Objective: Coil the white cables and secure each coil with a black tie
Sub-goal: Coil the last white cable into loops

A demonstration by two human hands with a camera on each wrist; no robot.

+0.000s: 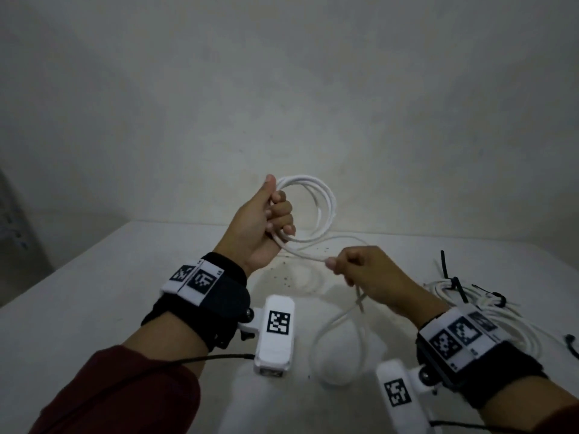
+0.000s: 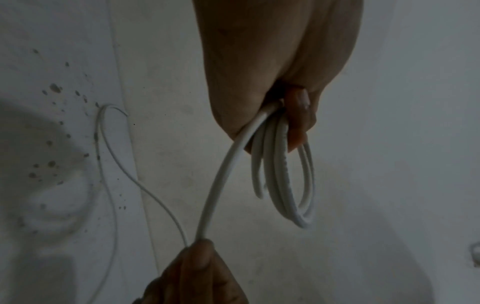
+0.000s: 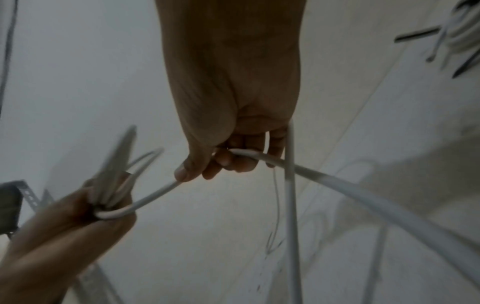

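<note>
My left hand (image 1: 269,220) is raised above the white table (image 1: 94,292) and grips a coil of white cable (image 1: 326,205), several loops hanging from my fist (image 2: 285,185). From that fist the cable runs to my right hand (image 1: 354,267), which pinches the strand between thumb and fingers (image 3: 205,164). The free length (image 1: 338,339) hangs below my right hand and loops onto the table. The left fist holding the coil also shows in the right wrist view (image 3: 109,205).
At the right of the table lie white cable coils (image 1: 476,296) bound with black ties (image 1: 454,277). One more black tie (image 1: 571,346) lies at the right edge. Dark specks (image 1: 288,270) mark the table. A plain wall stands behind.
</note>
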